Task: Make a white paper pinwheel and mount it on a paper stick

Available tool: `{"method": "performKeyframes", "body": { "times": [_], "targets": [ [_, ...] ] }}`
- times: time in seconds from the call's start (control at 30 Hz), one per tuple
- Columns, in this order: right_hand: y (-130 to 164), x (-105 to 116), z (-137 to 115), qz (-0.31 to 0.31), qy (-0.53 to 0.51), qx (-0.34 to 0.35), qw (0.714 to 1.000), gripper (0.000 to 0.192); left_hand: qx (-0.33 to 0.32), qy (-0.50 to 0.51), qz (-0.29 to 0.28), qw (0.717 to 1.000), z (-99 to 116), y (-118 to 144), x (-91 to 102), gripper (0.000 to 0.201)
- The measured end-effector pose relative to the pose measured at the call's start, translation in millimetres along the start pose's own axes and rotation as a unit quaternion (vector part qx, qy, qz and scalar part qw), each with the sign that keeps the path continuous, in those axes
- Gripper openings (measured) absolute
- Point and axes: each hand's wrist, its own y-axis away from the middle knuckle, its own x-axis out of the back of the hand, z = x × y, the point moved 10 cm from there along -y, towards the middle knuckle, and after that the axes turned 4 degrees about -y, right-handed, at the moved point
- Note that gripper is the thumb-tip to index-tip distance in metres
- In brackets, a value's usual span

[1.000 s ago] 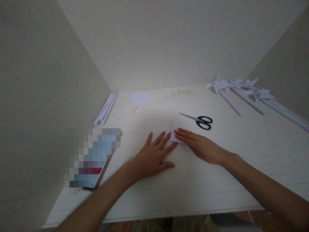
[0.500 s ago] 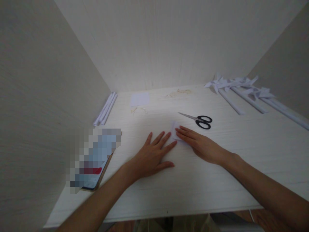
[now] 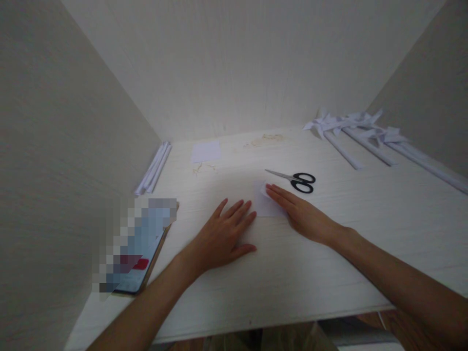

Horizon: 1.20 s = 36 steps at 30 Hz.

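Both hands lie flat, palms down, on the pale tabletop (image 3: 292, 273) a little below the middle of the frame. The left hand (image 3: 219, 239) has its grip spread, fingers extended and slightly fanned, pressing on the bare surface; its fingertips (image 3: 252, 214) reach up to the lower left edge of a small white paper (image 3: 265, 204), touching it or just short of it, which cannot be told. The right hand (image 3: 303, 217) is also flat, fingers straight and close together, resting on the right part of that paper and covering it there; it pinches nothing. The paper lies flat at the centre of the frame, between the two sets of fingers, with its upper left corner free.

Just above and right of the paper, near the right fingertips but apart from them, lie black-handled scissors (image 3: 294, 179), blades closed and pointing to the upper left. Farther up, left of centre near the back wall, lies a square sheet (image 3: 206, 151), with some small scraps (image 3: 203, 168) below it. Along the left wall rests a bundle of rolled paper sticks (image 3: 153, 167). In the upper right of the frame several paper pinwheels (image 3: 351, 129) on long white sticks lie side by side. At the lower left, near the tabletop's front edge, lies a phone (image 3: 137, 256), its screen blurred out.
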Motion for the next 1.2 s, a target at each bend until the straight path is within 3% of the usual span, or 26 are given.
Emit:
{"method": "performKeyframes", "body": {
  "times": [0.17, 0.53, 0.7, 0.97, 1.2],
  "targets": [
    [1.0, 0.2, -8.7, -0.021, -0.031, 0.033, 0.999, 0.082, 0.0, -0.011, 0.016, 1.0, 1.6, -0.3, 3.0, 0.063],
    [1.6, 1.8, -20.5, -0.043, -0.059, 0.063, 0.995, 0.078, 0.005, -0.012, 0.018, 1.0, 1.7, -1.2, 4.0, 0.065],
    [0.1, 4.2, -22.1, -0.022, -0.045, 0.065, 0.997, 0.078, 0.007, -0.01, 0.015, 1.0, 1.9, -1.8, 3.4, 0.066],
    [-6.4, 13.9, -4.6, 0.055, -0.046, -0.003, 0.997, 0.065, 0.005, -0.02, 0.023, 1.0, 5.2, -3.1, 4.2, 0.066],
    [-8.7, 20.9, -4.3, 0.098, -0.059, 0.013, 0.993, 0.069, 0.002, -0.026, 0.037, 0.999, 7.7, -3.4, 7.3, 0.065]
  ]
}}
